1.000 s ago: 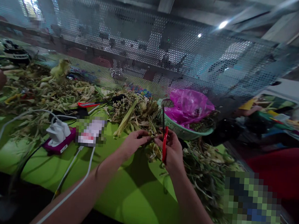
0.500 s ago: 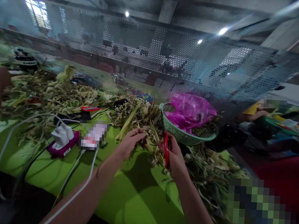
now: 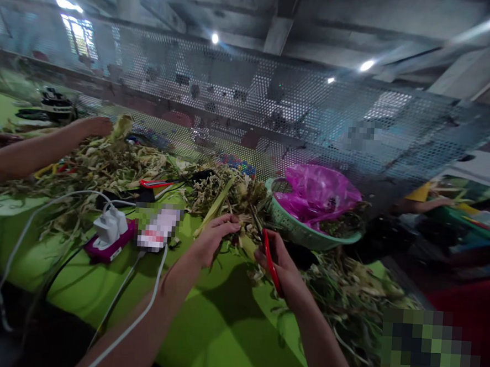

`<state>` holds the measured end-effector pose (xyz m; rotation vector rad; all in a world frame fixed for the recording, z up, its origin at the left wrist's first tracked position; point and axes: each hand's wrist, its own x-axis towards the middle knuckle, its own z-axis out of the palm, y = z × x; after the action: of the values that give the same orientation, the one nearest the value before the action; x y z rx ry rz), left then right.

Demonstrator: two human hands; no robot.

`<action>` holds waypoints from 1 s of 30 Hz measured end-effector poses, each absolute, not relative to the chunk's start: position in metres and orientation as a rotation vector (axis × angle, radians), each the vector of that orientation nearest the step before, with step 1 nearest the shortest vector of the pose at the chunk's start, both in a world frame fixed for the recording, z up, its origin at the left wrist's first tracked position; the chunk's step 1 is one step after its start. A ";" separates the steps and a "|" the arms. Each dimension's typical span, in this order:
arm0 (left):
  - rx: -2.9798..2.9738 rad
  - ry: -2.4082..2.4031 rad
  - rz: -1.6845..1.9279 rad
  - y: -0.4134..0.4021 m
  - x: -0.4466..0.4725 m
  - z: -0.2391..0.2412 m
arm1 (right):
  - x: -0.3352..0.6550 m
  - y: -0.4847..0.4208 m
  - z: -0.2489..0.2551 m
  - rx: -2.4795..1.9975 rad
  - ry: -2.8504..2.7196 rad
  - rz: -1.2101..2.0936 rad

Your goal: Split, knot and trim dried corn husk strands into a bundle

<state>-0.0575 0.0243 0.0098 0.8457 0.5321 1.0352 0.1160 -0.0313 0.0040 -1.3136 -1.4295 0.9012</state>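
My left hand (image 3: 213, 238) pinches a pale dried plant stalk (image 3: 242, 236) at the edge of a heap of dried leaves (image 3: 228, 191) on the green table (image 3: 215, 320). My right hand (image 3: 284, 263) is closed round red-handled scissors (image 3: 270, 260), whose dark blades point up and left into the stalk beside my left fingertips. Both hands sit close together over the table's middle.
A green basket (image 3: 300, 228) with a pink plastic bag (image 3: 317, 190) stands behind my right hand. A purple power strip with a white charger (image 3: 109, 233) and white cables (image 3: 138, 304) lie left. Another person's arm (image 3: 35, 151) reaches over the far-left heap. A perforated metal screen (image 3: 249, 106) runs behind.
The scissors have tilted from upright to leaning left toward the stalk, and my right hand has dropped a little. The other person's arm has stretched farther over the left heap. The view has swung slightly.
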 end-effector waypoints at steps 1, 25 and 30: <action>0.844 0.522 1.031 0.024 -0.058 0.011 | 0.115 -0.033 0.006 -1.323 -1.441 0.908; 1.926 1.370 1.905 0.035 -0.067 0.003 | 0.115 -0.050 0.034 -1.463 -1.547 0.905; 1.972 1.428 1.945 0.038 -0.069 0.004 | 0.116 -0.050 0.033 -1.497 -1.597 0.966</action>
<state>-0.0691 0.0379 0.0038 1.9723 1.4281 1.9445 0.1161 -0.0496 0.0335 -1.4969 -1.5965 0.9664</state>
